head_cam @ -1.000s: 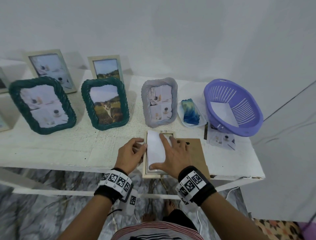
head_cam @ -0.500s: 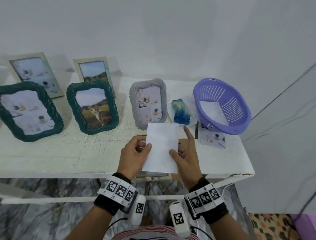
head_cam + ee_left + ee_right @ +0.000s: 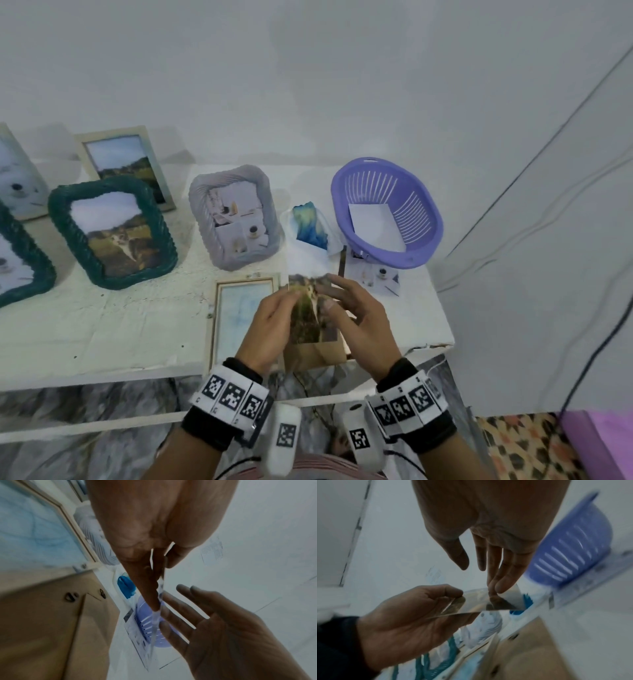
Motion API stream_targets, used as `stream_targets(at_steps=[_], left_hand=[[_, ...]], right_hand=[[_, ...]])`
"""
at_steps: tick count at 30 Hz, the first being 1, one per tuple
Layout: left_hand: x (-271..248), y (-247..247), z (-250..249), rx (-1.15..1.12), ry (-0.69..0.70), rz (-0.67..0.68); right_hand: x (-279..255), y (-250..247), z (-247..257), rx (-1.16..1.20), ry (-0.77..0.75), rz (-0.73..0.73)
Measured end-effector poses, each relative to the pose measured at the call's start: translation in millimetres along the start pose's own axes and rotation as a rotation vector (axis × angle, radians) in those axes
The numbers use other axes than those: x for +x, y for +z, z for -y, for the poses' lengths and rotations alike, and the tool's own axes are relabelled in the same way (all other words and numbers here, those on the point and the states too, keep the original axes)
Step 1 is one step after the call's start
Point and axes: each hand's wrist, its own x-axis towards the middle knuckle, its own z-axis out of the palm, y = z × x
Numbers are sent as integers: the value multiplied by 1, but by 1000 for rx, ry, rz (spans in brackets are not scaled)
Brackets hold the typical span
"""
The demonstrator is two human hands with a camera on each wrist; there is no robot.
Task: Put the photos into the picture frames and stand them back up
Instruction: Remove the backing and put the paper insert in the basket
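Note:
A cat-in-a-field photo is held picture side up just above the table's front edge. My left hand pinches its left edge between thumb and fingers. My right hand has straight fingers, and its fingertips touch the photo's far right part. A pale wooden frame lies flat on the table to the left of the hands, its glass showing. Its brown backing board lies under the photo, mostly hidden by the hands.
Standing behind are a green wicker frame, a grey frame and a pale frame, each with a picture. A purple basket holds white paper at the right. A blue-green block in a dish and a loose cup photo lie nearby.
The photo lay white side up on the flat frame, was lifted by both hands, and now shows its picture side. My right hand no longer pinches it; the frame's glass is uncovered.

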Motion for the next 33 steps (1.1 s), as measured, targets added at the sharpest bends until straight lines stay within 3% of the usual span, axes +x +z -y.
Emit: stream_targets(at_steps=[2,4,7,9,11,16,23,33], left_hand=[[9,12,4,76,35,-37],[19,22,6,137,54,-84],[36,34,10,204,14,-153],[47,40,15,246,-2,-184],[57,48,21,273,-28,-217],[71,71,29,312,-59,-286],[105,118,21,361,-170,-289],[122,136,16,565,-140,-269]], right_hand=[[8,-20,0,-152,-40,36],[20,-45,-2,-370,-147,-34],[47,-85,-16,-933,-347,-156],[63,-108,-23,-1214,-307,-122],[73,-124,-27,-1326,-271,-62],[93,-153,-18,-1263,-434,-74],[112,-177,-6,-1088,-476,-49],[91,-167,-29,-1124,-506,-18]])
